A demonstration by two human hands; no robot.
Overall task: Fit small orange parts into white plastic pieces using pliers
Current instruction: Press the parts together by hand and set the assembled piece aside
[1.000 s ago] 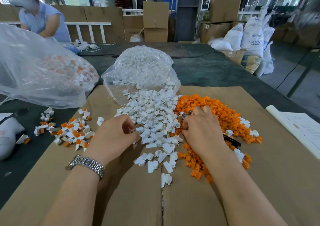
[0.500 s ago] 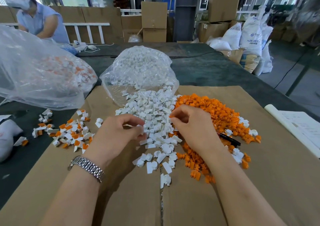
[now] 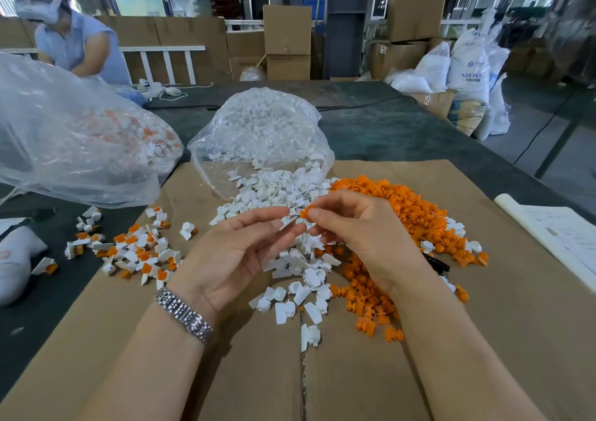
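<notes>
Hands meet above the piles for mating: left hand (image 3: 238, 253) pinches a white piece (image 3: 289, 221), right hand (image 3: 361, 230) pinches an orange part (image 3: 305, 211)

Stacked cardboard boxes (image 3: 287, 43) — white sacks (image 3: 467, 65)

- White piece (image 3: 288, 221): small, tilted, pinched at the left fingertips.
- Orange part (image 3: 306, 211): small, pinched at the right fingertips, touching the piece's far end.
- Pliers (image 3: 437, 264): black handle on the cardboard, behind the right hand.
</notes>
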